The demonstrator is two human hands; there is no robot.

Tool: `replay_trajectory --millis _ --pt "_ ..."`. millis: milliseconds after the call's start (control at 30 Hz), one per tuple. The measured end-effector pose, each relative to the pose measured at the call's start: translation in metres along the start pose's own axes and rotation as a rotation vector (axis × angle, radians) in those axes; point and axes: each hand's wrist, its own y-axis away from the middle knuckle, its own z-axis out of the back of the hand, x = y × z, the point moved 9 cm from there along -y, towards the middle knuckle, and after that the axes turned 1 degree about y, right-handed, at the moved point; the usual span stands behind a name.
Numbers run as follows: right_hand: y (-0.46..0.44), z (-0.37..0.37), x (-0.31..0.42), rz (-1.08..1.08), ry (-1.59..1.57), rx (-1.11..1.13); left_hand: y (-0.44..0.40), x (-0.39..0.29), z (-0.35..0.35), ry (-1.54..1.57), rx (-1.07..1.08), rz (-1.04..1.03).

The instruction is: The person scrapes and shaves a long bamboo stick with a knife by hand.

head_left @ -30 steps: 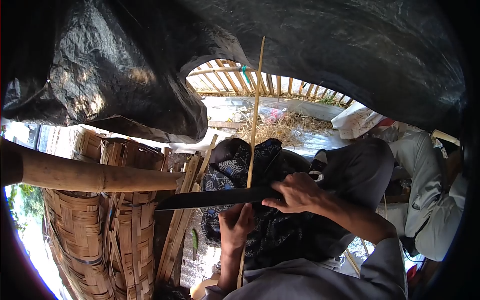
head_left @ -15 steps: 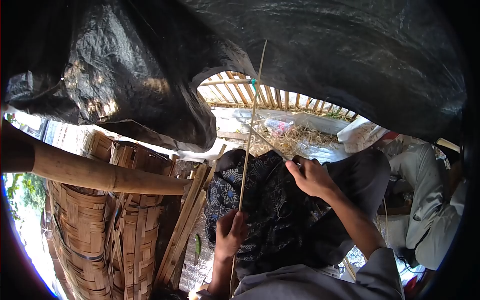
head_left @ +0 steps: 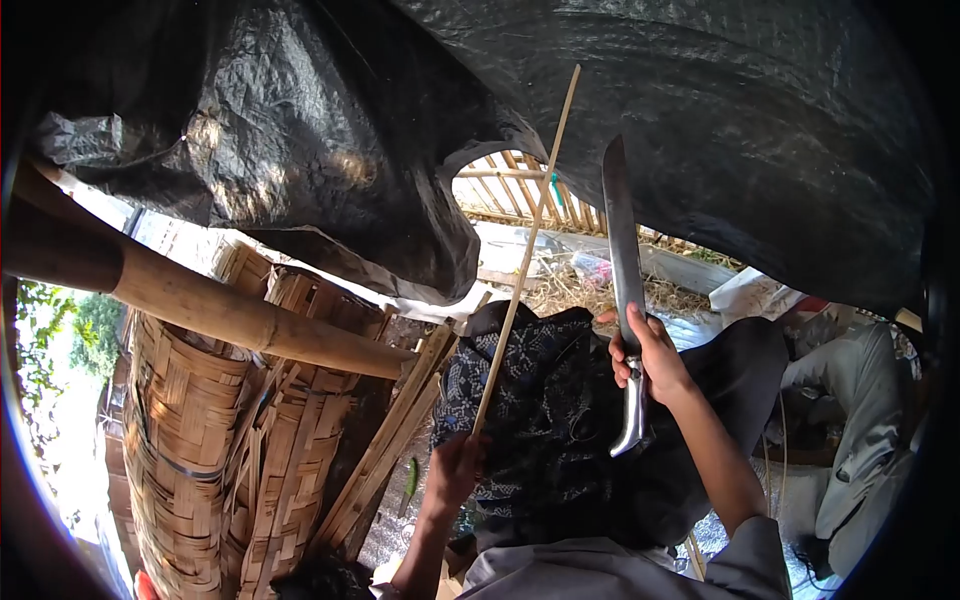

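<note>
My left hand (head_left: 455, 472) is closed around the lower end of a long, thin bamboo strip (head_left: 526, 265), which slants up and slightly right across the view. In my right hand (head_left: 655, 358) is a machete (head_left: 624, 235), its broad blade pointing up and its metal-looking handle below my fingers. The blade stands apart from the strip, to its right. Beneath both hands, a dark patterned cloth (head_left: 525, 375) covers part of my lap.
At left stand rolled woven bamboo mats (head_left: 185, 440), with a thick bamboo pole (head_left: 220, 315) crossing in front. Split bamboo slats (head_left: 390, 450) lean beside them. Black plastic sheeting (head_left: 720, 130) hangs overhead. Another person's grey-trousered leg (head_left: 855, 410) is at right.
My right hand has turned the machete upright, so its flat side now shows and it is away from the strip. The strip leans a little more to the right. The whole view has shifted.
</note>
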Motion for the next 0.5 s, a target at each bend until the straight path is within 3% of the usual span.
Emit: replay_trajectory --millis 100,167,267,400,500 --pt "0.006 0.002 0.004 -0.026 0.015 0.007 -0.004 -0.004 -0.001 -0.031 -0.044 -0.018" --pt "0.008 0.009 -0.001 -0.080 0.130 -0.031 -0.003 -0.023 0.010 -0.131 -0.242 -0.190" --pt "0.010 0.013 -0.003 -0.124 0.241 -0.087 -0.011 -0.037 0.011 -0.229 -0.197 -0.232" --pt "0.015 0.012 -0.008 -0.182 -0.002 -0.082 -0.004 -0.062 0.006 -0.395 -0.204 -0.245" --pt "0.014 0.017 -0.016 -0.213 -0.204 -0.068 0.004 -0.035 0.005 0.044 -0.140 -0.101"
